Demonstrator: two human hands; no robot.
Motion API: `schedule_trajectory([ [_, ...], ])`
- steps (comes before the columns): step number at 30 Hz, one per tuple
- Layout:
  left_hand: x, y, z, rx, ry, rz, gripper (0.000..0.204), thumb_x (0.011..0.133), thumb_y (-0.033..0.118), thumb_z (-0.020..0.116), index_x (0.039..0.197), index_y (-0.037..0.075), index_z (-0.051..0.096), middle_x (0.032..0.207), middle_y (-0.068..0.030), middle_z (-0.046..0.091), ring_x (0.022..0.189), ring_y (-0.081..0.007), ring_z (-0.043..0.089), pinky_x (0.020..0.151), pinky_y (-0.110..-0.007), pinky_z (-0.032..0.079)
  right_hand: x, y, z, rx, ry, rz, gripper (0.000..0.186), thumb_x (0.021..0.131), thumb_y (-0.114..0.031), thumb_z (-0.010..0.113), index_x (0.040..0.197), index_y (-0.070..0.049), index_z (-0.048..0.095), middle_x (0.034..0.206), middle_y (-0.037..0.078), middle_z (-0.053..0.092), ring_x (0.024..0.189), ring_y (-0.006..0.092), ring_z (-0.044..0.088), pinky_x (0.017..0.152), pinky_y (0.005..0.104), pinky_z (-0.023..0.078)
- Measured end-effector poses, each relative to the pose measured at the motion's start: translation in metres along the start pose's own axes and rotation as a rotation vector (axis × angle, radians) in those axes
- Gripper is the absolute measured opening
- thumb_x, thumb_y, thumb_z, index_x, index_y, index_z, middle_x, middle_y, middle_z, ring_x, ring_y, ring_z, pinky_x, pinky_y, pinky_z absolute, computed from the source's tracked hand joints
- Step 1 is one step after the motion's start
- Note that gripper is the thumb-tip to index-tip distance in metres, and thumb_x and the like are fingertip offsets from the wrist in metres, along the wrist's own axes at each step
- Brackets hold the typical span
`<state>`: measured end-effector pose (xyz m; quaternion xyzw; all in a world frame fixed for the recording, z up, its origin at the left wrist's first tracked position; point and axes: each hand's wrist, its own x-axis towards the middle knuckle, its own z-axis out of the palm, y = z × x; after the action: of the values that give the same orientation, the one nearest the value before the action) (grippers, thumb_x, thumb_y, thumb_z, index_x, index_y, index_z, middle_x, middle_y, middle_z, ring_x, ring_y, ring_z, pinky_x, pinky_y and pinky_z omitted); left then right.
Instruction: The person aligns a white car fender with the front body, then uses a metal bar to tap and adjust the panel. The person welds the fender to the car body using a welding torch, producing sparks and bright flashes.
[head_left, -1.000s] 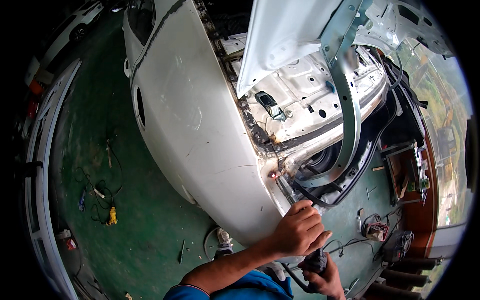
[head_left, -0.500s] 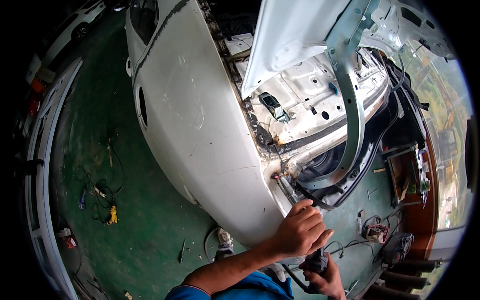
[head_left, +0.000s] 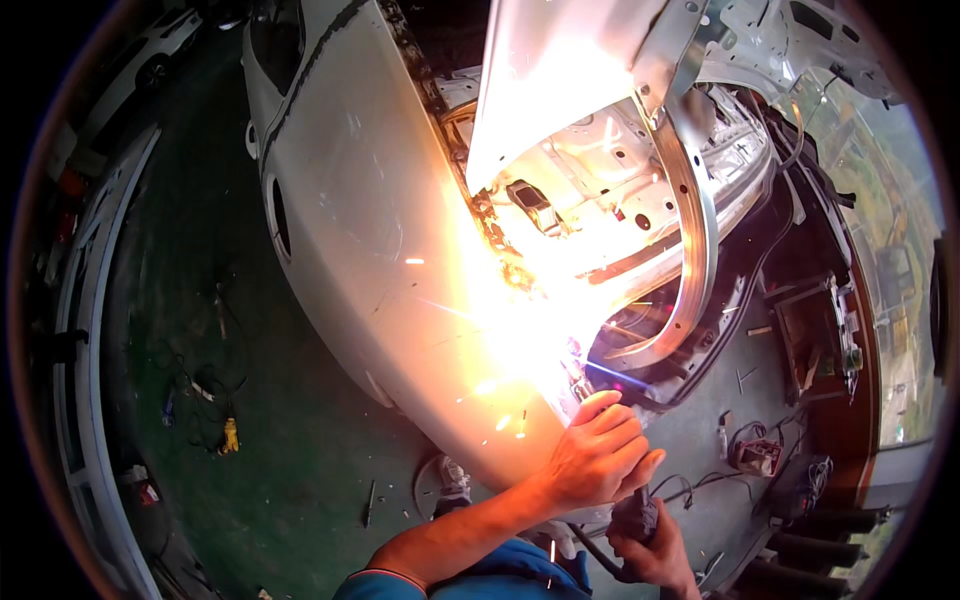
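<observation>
My left hand [head_left: 602, 460] is closed round the front part of a welding torch [head_left: 580, 380], whose tip sits in a bright glare at the rear corner of a white car body [head_left: 370, 250]. Below it, my right hand [head_left: 655, 545] grips the torch's dark handle [head_left: 633, 515], with a cable running off beneath. Sparks fly over the panel and the weld spot is hidden by light. A raised white lid [head_left: 530, 80] with a curved metal hinge arm [head_left: 690, 220] stands above the opened body.
On the floor lie cords with a yellow plug [head_left: 230, 435] at left and tools and a machine [head_left: 795, 490] at right. A long panel [head_left: 85, 320] is along the left side, a metal cart [head_left: 815, 340] by the window, another car [head_left: 150, 60] upper left.
A brilliant arc and flying sparks have appeared at the torch tip, where earlier there was a small red glow. Both my hands stay in nearly the same place on the torch.
</observation>
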<state>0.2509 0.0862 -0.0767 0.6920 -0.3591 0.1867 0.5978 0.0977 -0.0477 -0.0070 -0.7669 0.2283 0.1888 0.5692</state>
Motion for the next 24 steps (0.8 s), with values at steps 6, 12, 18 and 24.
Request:
schedule_trajectory([
  [6, -0.002, 0.003, -0.003, -0.005, -0.119, 0.025, 0.014, 0.085, 0.017, 0.075, 0.081, 0.007, 0.065, 0.083, -0.0047, 0.062, 0.092, -0.0234, 0.063, 0.103, -0.049, 0.042, -0.001, 0.009, -0.004, 0.134, -0.055, 0.005, 0.047, 0.082, -0.007, 0.075, 0.121, 0.002, 0.050, 0.111, 0.014, 0.070, 0.091, 0.0166, 0.067, 0.080, 0.0305, 0.054],
  [12, -0.005, 0.006, 0.002, -0.008, -0.199, 0.093, 0.029, 0.093, 0.035, 0.068, 0.097, 0.006, 0.066, 0.102, -0.0081, 0.065, 0.108, -0.0263, 0.062, 0.113, -0.049, 0.034, -0.010, 0.031, -0.008, 0.250, -0.009, -0.010, 0.047, 0.082, -0.005, 0.074, 0.122, 0.002, 0.049, 0.113, 0.016, 0.069, 0.097, 0.0187, 0.066, 0.084, 0.0315, 0.054],
  [18, -0.005, 0.005, 0.003, 0.020, -0.254, 0.117, 0.032, 0.094, 0.038, 0.066, 0.097, 0.006, 0.066, 0.100, -0.0082, 0.065, 0.107, -0.0261, 0.063, 0.112, -0.049, 0.034, -0.010, 0.037, -0.011, 0.225, -0.036, -0.044, 0.049, 0.082, -0.009, 0.076, 0.121, 0.002, 0.049, 0.111, 0.014, 0.068, 0.096, 0.0173, 0.065, 0.086, 0.0315, 0.053],
  [24, -0.008, 0.009, 0.007, 0.064, -0.271, 0.106, 0.027, 0.094, 0.034, 0.064, 0.092, 0.006, 0.066, 0.094, -0.0072, 0.065, 0.101, -0.0251, 0.065, 0.112, -0.049, 0.033, -0.012, 0.041, -0.018, 0.065, -0.035, -0.011, 0.049, 0.082, -0.016, 0.080, 0.118, 0.001, 0.051, 0.101, 0.010, 0.070, 0.089, 0.0134, 0.064, 0.082, 0.0300, 0.053],
])
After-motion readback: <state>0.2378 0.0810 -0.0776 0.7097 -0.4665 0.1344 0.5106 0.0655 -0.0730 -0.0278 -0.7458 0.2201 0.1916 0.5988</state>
